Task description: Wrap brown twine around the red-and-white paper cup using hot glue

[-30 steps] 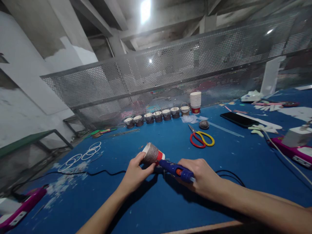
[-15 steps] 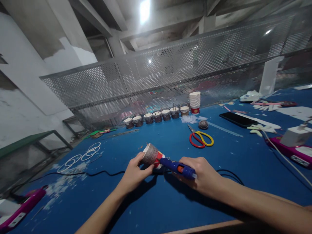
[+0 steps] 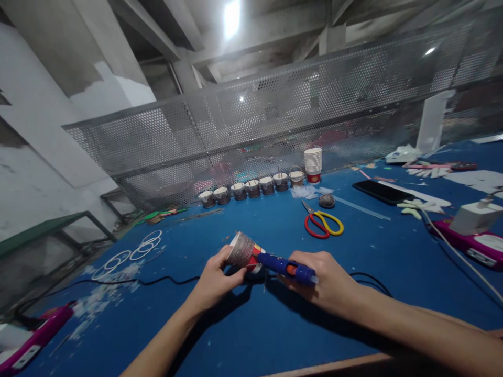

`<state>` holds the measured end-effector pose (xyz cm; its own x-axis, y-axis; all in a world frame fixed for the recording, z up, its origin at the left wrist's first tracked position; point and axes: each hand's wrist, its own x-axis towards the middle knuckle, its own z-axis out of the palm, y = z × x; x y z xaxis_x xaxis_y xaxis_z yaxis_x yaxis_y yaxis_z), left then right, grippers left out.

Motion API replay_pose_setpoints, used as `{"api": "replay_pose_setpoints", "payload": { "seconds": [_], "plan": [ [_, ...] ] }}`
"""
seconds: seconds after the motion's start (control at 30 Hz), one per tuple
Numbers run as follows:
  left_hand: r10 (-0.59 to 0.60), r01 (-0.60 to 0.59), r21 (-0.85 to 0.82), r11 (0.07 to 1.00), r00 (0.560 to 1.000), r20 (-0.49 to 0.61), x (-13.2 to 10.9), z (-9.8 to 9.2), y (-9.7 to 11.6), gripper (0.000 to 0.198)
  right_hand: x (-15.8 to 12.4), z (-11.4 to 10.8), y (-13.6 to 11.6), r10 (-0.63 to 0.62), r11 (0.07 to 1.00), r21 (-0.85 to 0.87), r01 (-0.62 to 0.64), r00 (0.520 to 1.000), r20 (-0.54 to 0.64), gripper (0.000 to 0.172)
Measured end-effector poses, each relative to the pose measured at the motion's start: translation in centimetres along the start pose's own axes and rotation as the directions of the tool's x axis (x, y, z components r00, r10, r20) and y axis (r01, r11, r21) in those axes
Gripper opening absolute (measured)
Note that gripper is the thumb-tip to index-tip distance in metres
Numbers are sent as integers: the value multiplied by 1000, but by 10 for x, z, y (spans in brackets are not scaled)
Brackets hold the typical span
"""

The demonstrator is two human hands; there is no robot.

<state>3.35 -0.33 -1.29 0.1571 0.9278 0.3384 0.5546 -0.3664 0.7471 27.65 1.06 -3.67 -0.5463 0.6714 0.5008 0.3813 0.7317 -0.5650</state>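
My left hand (image 3: 217, 277) is closed around a paper cup (image 3: 241, 250) wound with grey-brown string, tilted on its side with its white rim toward the upper left. Part of its red-and-white wall shows bare near the base. In my right hand (image 3: 320, 275) is a blue hot glue gun (image 3: 286, 266), gripped by its handle. Its nozzle points left and meets the cup at the edge of the wound string; whether it touches is hard to make out. A thin strand hangs below the cup.
Scissors (image 3: 323, 224) with red and yellow handles lie beyond my right hand, near a ball of string (image 3: 326, 201). Several wrapped cups (image 3: 253, 188) and a stack of paper cups (image 3: 313, 166) line the mesh panel. White rings (image 3: 113, 261), a phone (image 3: 383, 192) and purple power strips (image 3: 477, 245) lie around.
Both hands hold nearly the same pose. The cup seems to have turned very slightly in my left hand, with the glue gun's nozzle staying against or close to it.
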Motion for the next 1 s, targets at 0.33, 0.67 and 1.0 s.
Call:
{"api": "replay_pose_setpoints", "payload": {
  "seconds": [0.33, 0.67, 1.0],
  "plan": [
    [70, -72, 41, 997, 997, 40, -2, -4, -3, 20, 1, -4, -3, 37, 999, 35, -38, 999, 14, 19],
    [133, -140, 94, 986, 988, 78, -2, -7, -7, 17, 2, -5, -4, 44, 997, 63, -43, 999, -5, 21],
    [181, -196, 135, 971, 977, 113, -2, -9, -3, 21, 5, -9, -7, 147, 975, 172, -144, 989, -2, 27]
  ]
}}
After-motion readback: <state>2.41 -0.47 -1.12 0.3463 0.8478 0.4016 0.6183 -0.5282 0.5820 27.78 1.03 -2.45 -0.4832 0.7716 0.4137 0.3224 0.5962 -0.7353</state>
